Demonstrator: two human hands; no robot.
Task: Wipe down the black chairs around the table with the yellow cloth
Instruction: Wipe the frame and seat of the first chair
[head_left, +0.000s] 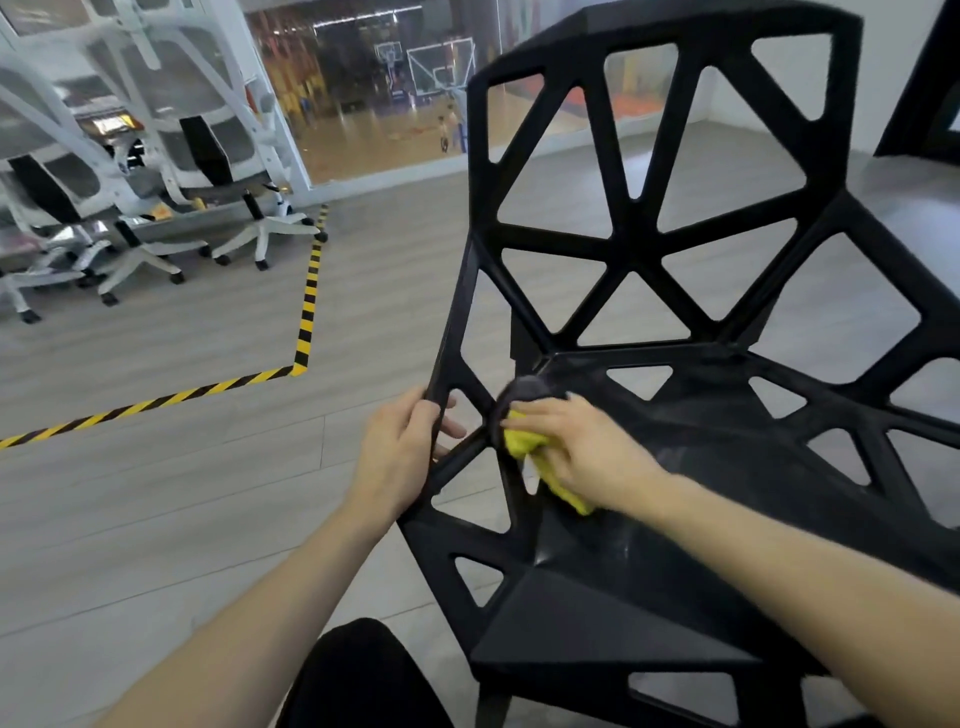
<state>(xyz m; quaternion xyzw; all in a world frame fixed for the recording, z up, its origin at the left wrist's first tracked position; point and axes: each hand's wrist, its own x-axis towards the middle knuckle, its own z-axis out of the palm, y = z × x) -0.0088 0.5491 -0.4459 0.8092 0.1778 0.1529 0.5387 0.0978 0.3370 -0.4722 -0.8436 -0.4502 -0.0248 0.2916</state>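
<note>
Right hand (576, 447) has its fingers curled round the yellow cloth (524, 441), pressing it on the black chair (649, 291)'s left side strut by the seat — left hand (402, 457) clamps the frame edge just beside it.

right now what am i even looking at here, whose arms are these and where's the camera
There is no machine here. The camera sits on a person's head, looking forward and down, so the two bare arms are the wearer's own. The left hand grips a bar on the side of a black chair to steady it. The right hand presses a yellow cloth against the chair's frame beside the seat, wiping it. Further back stand white office chairs, and yellow-and-black tape runs across the grey floor.
</note>
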